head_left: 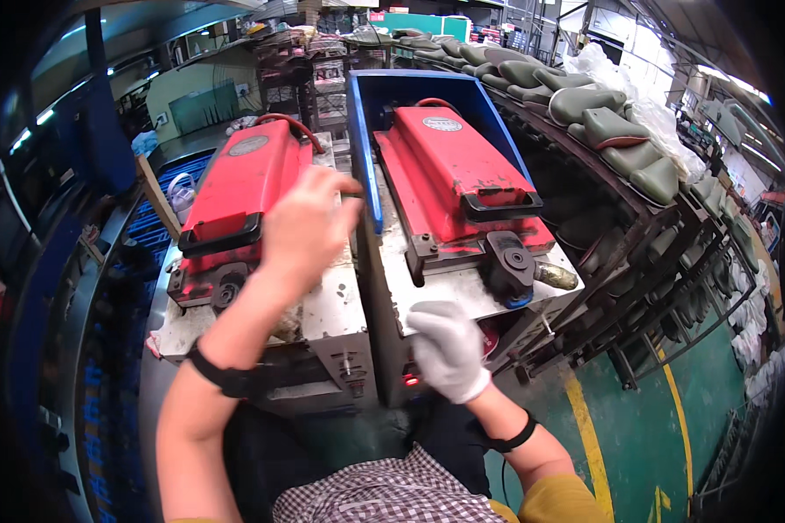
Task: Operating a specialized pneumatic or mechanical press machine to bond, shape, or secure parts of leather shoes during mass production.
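Note:
My left hand (312, 228) is bare and raised over the right side of the left red machine cover (244, 179). Its fingers are bent, with a gap between thumb and forefinger, and I see nothing held. A white glove covers my right hand (449, 353), low at the front edge of the right-hand machine. There the fingers are curled together; anything inside them is hidden. The right red cover (462, 161) lies closed behind that hand, with a black handle (501, 206) and a dark latch block (511, 266) at its front. The left cover also has a black handle (222, 235).
Dark green padded seats (597, 118) are piled on a metal rack (576, 157) at the right. A blue hood (362, 131) surrounds the right machine's back. Blue slatted racking (144, 218) stands at the left. Yellow lines (589, 436) cross the green floor.

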The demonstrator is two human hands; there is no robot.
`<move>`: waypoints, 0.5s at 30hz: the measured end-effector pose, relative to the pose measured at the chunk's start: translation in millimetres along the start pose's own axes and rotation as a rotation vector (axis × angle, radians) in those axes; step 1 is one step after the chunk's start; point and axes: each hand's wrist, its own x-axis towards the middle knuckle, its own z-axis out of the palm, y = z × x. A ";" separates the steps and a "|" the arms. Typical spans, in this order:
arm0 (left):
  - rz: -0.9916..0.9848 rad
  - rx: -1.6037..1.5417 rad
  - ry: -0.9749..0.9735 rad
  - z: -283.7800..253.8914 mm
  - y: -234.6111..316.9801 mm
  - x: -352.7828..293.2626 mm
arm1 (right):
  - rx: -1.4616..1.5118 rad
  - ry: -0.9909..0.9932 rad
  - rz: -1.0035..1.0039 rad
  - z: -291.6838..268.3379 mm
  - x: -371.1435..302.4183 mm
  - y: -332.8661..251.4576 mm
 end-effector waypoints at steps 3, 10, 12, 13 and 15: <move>-0.053 0.229 0.107 -54.6 -67.4 -21.4 | 0.200 -0.202 0.107 49.1 24.5 -31.3; 0.250 0.444 -0.103 -101.1 -152.7 -60.8 | 0.332 -0.531 0.119 143.6 78.0 -49.9; 0.255 0.446 -0.131 -97.6 -153.8 -66.0 | 0.683 -0.824 0.519 155.7 90.9 -44.7; 0.268 0.456 -0.142 -98.8 -150.8 -64.5 | 0.956 -0.914 0.688 152.5 97.4 -42.9; 0.280 0.468 -0.152 -100.8 -150.9 -63.6 | 1.114 -0.913 0.824 147.7 98.8 -40.7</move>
